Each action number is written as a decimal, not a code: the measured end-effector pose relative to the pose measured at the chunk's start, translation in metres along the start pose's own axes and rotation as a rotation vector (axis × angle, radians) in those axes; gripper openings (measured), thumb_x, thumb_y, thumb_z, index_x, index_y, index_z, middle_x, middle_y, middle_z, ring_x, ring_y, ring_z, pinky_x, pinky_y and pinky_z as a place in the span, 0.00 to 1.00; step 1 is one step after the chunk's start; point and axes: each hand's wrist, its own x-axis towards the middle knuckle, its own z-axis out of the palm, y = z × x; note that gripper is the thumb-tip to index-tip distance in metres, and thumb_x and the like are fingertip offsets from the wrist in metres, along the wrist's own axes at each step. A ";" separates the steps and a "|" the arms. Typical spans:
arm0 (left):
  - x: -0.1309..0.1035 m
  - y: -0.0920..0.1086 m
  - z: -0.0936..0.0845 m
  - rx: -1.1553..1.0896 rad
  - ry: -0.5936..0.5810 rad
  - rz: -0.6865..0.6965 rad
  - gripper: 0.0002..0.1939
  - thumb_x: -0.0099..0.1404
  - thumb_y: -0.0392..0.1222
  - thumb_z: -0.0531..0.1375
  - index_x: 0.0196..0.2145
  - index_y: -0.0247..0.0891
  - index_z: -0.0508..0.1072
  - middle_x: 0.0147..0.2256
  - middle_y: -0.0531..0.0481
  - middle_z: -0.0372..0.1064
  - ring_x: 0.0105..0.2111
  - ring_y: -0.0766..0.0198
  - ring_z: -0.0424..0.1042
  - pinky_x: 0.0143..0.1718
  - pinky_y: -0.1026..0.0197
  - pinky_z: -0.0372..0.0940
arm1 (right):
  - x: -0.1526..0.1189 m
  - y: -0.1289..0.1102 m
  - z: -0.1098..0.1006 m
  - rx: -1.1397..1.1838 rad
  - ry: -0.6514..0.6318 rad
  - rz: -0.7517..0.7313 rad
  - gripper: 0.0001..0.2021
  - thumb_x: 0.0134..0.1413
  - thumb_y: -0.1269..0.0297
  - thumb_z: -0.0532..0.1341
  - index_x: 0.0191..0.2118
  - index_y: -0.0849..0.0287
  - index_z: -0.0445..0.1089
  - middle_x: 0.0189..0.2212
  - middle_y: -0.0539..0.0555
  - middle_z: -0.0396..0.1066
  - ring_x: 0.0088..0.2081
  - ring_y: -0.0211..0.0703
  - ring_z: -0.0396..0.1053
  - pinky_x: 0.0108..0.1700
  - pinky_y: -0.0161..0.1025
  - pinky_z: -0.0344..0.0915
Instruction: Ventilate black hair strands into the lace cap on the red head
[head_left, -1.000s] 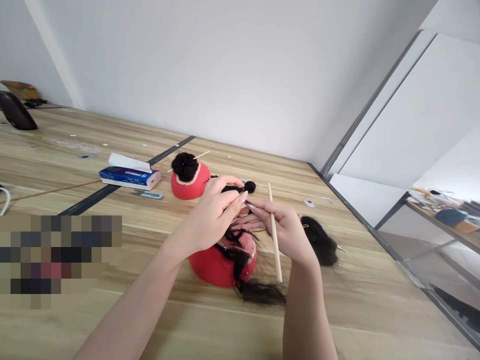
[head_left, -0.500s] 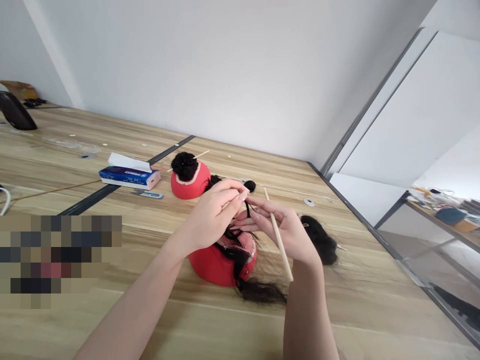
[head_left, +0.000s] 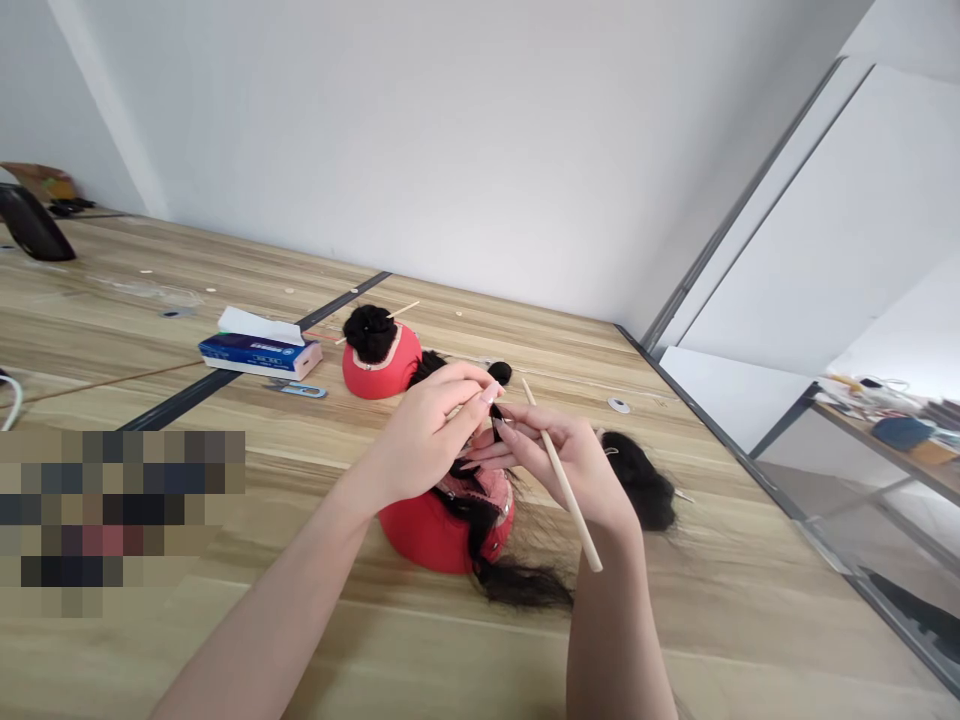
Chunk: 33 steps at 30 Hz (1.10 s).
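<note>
My left hand (head_left: 442, 425) pinches a lock of black hair (head_left: 496, 424) over the nearer red dome (head_left: 420, 535). From the right, my right hand (head_left: 566, 455) closes its thumb and fingers on the same lock. A pale wooden stick (head_left: 564, 480) is tucked in the right hand and slants down across the palm towards the wrist. Pink mesh with a hair piece (head_left: 484, 520) covers the dome's right side, and its loose black tail (head_left: 525, 583) trails onto the table. The fingertips partly hide the lock.
Behind stands another red dome (head_left: 379, 372) bearing a black bun (head_left: 370, 333) with a thin stick through it. A blue tissue box (head_left: 259, 357) and a light-blue cutter (head_left: 304, 390) lie to the left. More black hair (head_left: 641, 482) lies right of my hands on the wooden table (head_left: 405, 655).
My right fingers have shifted slightly on the lock. The wooden stick's lower end has swung a little to the right and down. The left hand stays almost in place.
</note>
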 end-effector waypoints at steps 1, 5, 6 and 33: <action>0.000 0.000 0.000 -0.019 -0.004 0.010 0.20 0.72 0.42 0.50 0.22 0.36 0.66 0.44 0.48 0.68 0.43 0.63 0.68 0.47 0.62 0.60 | 0.000 0.001 0.000 -0.001 0.006 0.002 0.17 0.59 0.59 0.62 0.54 0.53 0.72 0.37 0.53 0.80 0.38 0.50 0.80 0.43 0.47 0.78; -0.002 -0.002 -0.001 -0.199 -0.009 0.004 0.19 0.71 0.41 0.52 0.22 0.35 0.67 0.50 0.46 0.66 0.44 0.62 0.67 0.46 0.60 0.61 | 0.001 0.004 0.000 -0.019 0.045 0.004 0.16 0.60 0.60 0.62 0.52 0.57 0.72 0.32 0.53 0.80 0.34 0.50 0.80 0.37 0.44 0.79; -0.002 -0.003 -0.001 -0.279 -0.005 -0.009 0.18 0.70 0.41 0.53 0.23 0.35 0.69 0.49 0.46 0.66 0.41 0.62 0.67 0.44 0.60 0.61 | 0.002 0.004 0.000 -0.022 0.055 0.006 0.16 0.60 0.60 0.61 0.52 0.58 0.72 0.31 0.54 0.80 0.34 0.50 0.80 0.36 0.44 0.79; 0.004 -0.014 -0.005 -0.563 0.177 -0.083 0.20 0.70 0.46 0.54 0.22 0.37 0.60 0.21 0.55 0.54 0.21 0.70 0.54 0.22 0.63 0.50 | -0.010 0.005 -0.044 -0.287 0.421 0.192 0.16 0.57 0.59 0.62 0.47 0.63 0.72 0.35 0.60 0.80 0.37 0.51 0.80 0.39 0.42 0.78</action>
